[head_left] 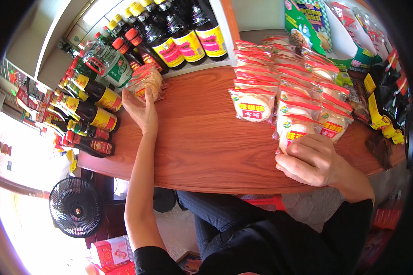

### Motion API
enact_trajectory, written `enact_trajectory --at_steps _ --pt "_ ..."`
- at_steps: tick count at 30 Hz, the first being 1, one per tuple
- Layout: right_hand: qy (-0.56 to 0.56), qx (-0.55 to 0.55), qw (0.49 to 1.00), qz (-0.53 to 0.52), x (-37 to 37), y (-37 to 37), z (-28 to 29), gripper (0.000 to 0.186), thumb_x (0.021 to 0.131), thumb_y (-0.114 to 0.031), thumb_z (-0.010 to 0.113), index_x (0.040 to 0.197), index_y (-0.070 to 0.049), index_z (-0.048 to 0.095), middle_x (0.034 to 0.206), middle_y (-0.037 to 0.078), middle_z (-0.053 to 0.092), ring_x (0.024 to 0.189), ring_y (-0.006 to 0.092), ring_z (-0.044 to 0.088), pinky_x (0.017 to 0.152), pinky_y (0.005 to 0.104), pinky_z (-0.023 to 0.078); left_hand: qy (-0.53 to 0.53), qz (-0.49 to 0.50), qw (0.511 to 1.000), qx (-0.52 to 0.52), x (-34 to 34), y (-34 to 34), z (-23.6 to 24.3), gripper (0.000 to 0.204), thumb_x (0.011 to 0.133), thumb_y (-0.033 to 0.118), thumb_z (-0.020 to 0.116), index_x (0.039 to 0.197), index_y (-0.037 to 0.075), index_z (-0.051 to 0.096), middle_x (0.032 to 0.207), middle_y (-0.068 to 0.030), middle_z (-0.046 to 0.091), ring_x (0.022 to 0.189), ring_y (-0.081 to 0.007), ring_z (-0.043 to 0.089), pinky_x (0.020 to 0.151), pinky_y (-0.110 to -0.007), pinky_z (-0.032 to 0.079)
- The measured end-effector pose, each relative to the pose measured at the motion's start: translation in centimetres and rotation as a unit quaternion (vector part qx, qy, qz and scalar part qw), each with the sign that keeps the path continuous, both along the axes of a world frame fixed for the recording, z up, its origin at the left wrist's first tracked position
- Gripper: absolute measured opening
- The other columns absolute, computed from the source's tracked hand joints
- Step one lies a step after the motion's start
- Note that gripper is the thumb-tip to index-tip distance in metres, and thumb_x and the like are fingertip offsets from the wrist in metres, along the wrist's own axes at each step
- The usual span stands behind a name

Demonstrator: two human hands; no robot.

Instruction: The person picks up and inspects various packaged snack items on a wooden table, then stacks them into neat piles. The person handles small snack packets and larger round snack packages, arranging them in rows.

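Note:
Several clear packets of round, pale crackers with red top edges stand in rows on the right half of the wooden table. My right hand (309, 160) is closed at the near end of the middle row, its curled fingers on the lower part of the front cracker packet (294, 128). Far to the left, my left hand (143, 111) reaches up to a smaller group of cracker packets (147, 81) beside the bottles. Its thumb and fingers are spread apart against the nearest packet there.
Dark sauce bottles (94, 112) crowd the table's left end, near a clear jug (108, 64) with a red handle. More bottles (188, 43) line the back shelf. Green boxes (303, 27) and dark bags (390, 91) stand at the right. A black fan (76, 207) is at lower left.

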State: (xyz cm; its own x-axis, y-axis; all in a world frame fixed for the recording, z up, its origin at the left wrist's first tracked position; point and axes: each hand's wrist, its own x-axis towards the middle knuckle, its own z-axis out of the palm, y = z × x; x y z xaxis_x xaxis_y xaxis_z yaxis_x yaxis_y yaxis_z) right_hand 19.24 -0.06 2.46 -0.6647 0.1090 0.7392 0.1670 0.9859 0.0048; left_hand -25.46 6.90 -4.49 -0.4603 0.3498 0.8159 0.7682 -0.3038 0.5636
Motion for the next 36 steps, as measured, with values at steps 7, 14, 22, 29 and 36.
enact_trajectory --at_steps 7,14,22,29,36 --pt "-0.001 0.024 1.0 0.002 0.6 -0.2 -0.3 0.026 0.068 -0.009 0.082 0.091 -0.005 0.069 0.07 0.001 0.056 0.06 0.0157 0.06 0.052 0.0289 0.048 -0.076 -0.272 0.941 -0.187 14.7 -3.8 3.8 0.027 0.091 0.021 0.074 0.109 0.001 0.069 0.102 -0.0051 0.066 0.094 -0.0129 0.058 0.085 -0.029 0.046" --pt "0.016 0.023 1.0 -0.007 0.7 0.0 -0.1 0.022 0.07 -0.011 0.073 0.09 -0.006 0.068 0.069 0.001 0.052 0.06 0.0166 0.055 0.051 0.0296 0.043 -0.148 -0.351 0.893 -0.24 18.8 -3.4 2.7 0.025 0.093 0.02 0.072 0.107 0.0 0.068 0.098 -0.0049 0.067 0.086 -0.0083 0.059 0.076 -0.025 0.049" --pt "0.089 -0.028 0.992 -0.089 0.9 0.0 0.5 0.036 0.074 -0.01 0.08 0.108 -0.005 0.069 0.093 0.008 0.062 0.076 0.0208 0.065 0.063 0.0328 0.054 -0.193 -0.461 0.849 -0.171 20.5 -8.3 5.8 0.008 0.098 0.007 0.064 0.104 0.004 0.067 0.094 0.001 0.069 0.085 -0.0031 0.057 0.076 -0.021 0.046" --pt "0.099 -0.187 0.976 -0.051 0.8 0.0 1.2 0.04 0.076 -0.012 0.081 0.111 0.0 0.065 0.102 0.013 0.061 0.086 0.0263 0.063 0.072 0.0357 0.052 0.029 -0.391 0.899 -0.195 22.0 -13.7 9.1 0.012 0.086 -0.001 0.072 0.095 0.001 0.064 0.092 -0.0122 0.067 0.085 -0.0242 0.065 0.078 -0.034 0.051" --pt "0.107 -0.346 0.932 0.017 0.7 -1.0 0.7 0.019 0.081 0.002 0.076 0.086 0.0 0.058 0.081 0.01 0.059 0.069 0.0193 0.058 0.056 0.0311 0.045 0.128 -0.317 0.931 -0.13 22.1 -14.7 8.0 0.025 0.085 0.0 0.072 0.108 -0.001 0.062 0.095 -0.0105 0.067 0.083 -0.0208 0.063 0.078 -0.031 0.05"
